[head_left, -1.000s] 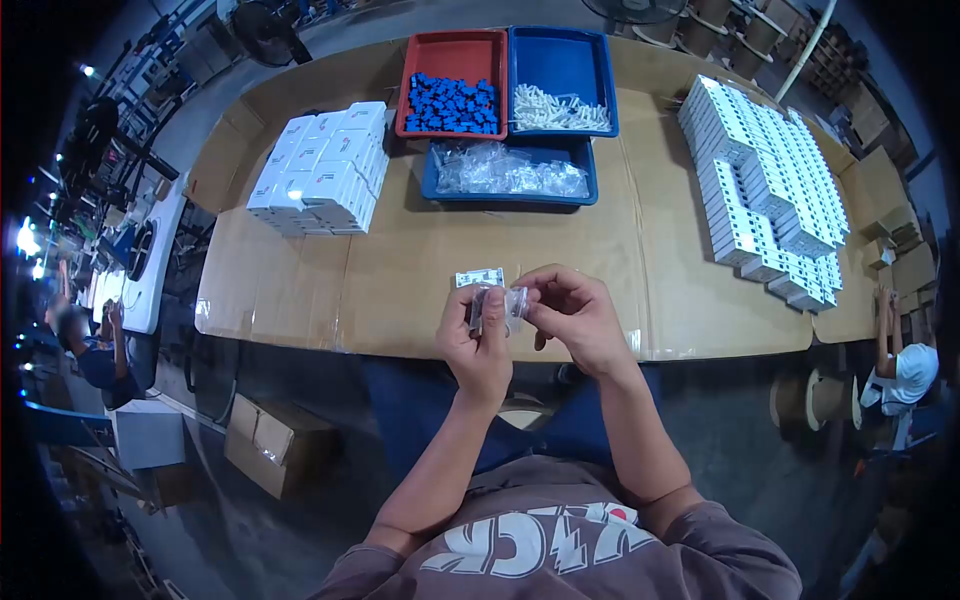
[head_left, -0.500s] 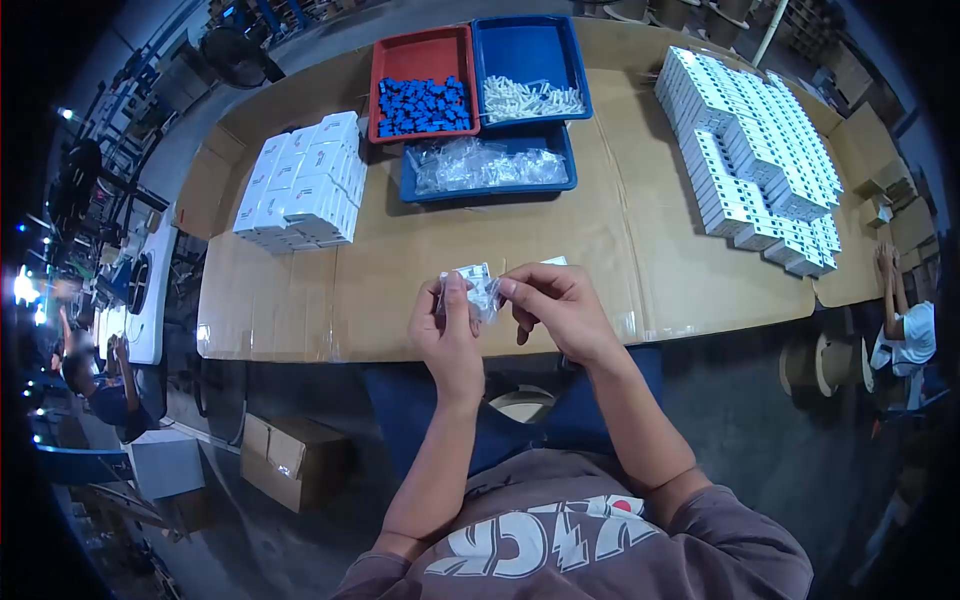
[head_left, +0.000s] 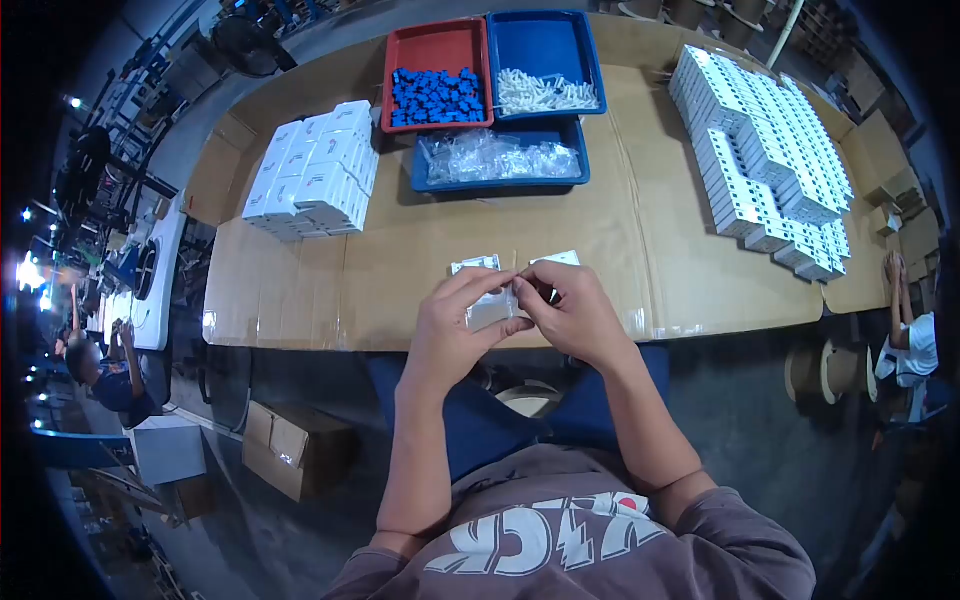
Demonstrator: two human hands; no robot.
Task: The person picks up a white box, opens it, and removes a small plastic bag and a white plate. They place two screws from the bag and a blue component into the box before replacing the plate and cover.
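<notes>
A small clear plastic bag (head_left: 490, 312) is stretched between my hands above the near part of the table. My left hand (head_left: 450, 318) pinches its upper edge with the fingertips, thumb lower down beside it. Against those fingertips, my right hand (head_left: 575, 312) is closed on the bag's right side. Just beyond my left fingers lies a white part (head_left: 476, 265), partly covered by the hand. Another white piece (head_left: 556, 259) shows behind my right hand, its lower part hidden. I cannot make out whether the bag holds anything.
Ahead are a red tray (head_left: 437, 45) of blue parts, a blue tray (head_left: 545, 40) of white plugs and a blue tray (head_left: 500, 186) of clear bags. White boxes (head_left: 312, 170) are stacked left, white units (head_left: 760, 150) right. People sit at both sides.
Both hands have come together, and the bag is now spread out between them. The white part formerly at my left fingers now shows on the table beyond that hand. The view shifted slightly.
</notes>
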